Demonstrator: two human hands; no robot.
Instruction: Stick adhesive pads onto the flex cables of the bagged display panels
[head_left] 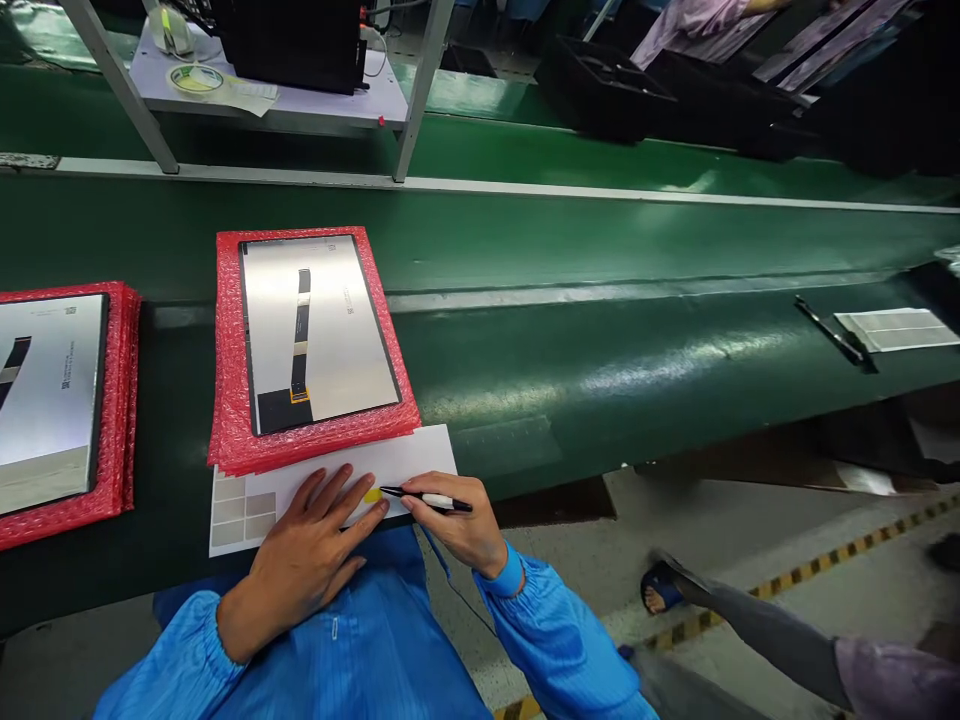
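Note:
My left hand [307, 555] lies flat with fingers spread on a white sticker sheet [330, 480] at the near edge of the green bench. My right hand [457, 520] pinches black tweezers [427, 498], whose tip touches a small yellow sticker [373, 495] on the sheet, right beside my left fingertips. Just beyond the sheet a silver display panel [315, 330] with a black flex cable [301, 335] rests face down on a stack of red bubble wrap [229, 400].
A second panel on red bubble wrap [52, 400] lies at the left. Another pair of tweezers [829, 332] and a sticker sheet [896, 328] sit at the right. A green conveyor belt [525, 230] runs behind. Another person's leg and sandalled foot [664, 590] are at lower right.

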